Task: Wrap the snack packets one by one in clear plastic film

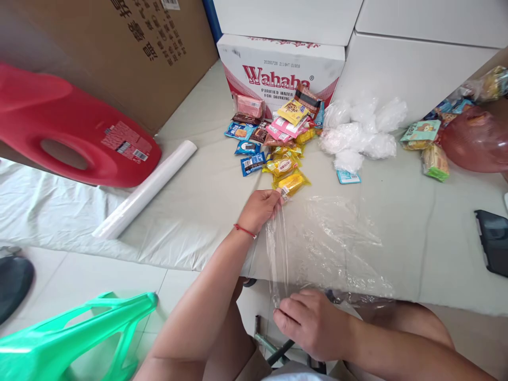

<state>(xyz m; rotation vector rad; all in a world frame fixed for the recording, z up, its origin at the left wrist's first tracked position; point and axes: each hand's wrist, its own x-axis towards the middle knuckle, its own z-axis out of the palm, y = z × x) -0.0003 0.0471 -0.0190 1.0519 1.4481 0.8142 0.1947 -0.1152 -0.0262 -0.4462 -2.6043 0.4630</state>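
Observation:
A thin sheet of clear plastic film (333, 238) lies across the cloth-covered table and hangs over its front edge. My left hand (260, 209), with a red string on the wrist, pinches the film's far left corner, close to a yellow snack packet (291, 183). At the near end, below the table edge, my right hand (313, 323) is closed on the same film. Between both hands the film's left edge is drawn into folds. Beyond my left hand sits a pile of small wrapped snacks (281, 127), with several film-wrapped bundles (361, 129) to its right.
A Wahaba-printed carton (281, 69) stands behind the snacks. On the left are a red jug (79, 127), a white film roll (146, 190) and a green plastic stool (79, 333). A reddish translucent bowl (476, 140) and a dark phone (494, 241) are at right.

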